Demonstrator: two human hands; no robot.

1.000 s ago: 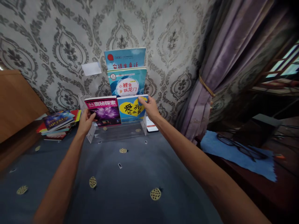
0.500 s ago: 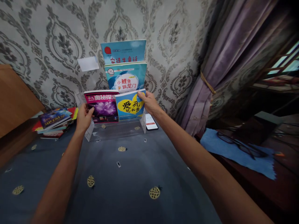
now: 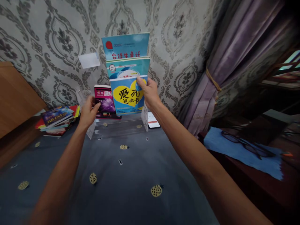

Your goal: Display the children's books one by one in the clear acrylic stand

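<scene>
My right hand [image 3: 150, 91] is closed on the upper right corner of a blue book with a yellow heart [image 3: 128, 97], thumb on its cover. That book is in front of a teal book [image 3: 127, 64] and overlaps part of a magenta book with a purple burst [image 3: 105, 101]. My left hand [image 3: 89, 111] grips the magenta book's left edge. A taller blue book [image 3: 126, 45] stands at the back. All are at a clear acrylic stand [image 3: 144, 120], whose side panels show beside the books. The lower edges of the rear books are hidden.
To the left lies a pile of books [image 3: 58, 118]. Right of the stand is a phone [image 3: 153, 120]. Glasses [image 3: 246, 143] rest on a blue cloth [image 3: 234, 151] at the right. A purple curtain [image 3: 206, 75] hangs by the patterned wall [image 3: 178, 37].
The blue heart book has risen and shifted left in my right hand, now covering more of the teal and magenta books. My left hand and the magenta book have moved slightly right.
</scene>
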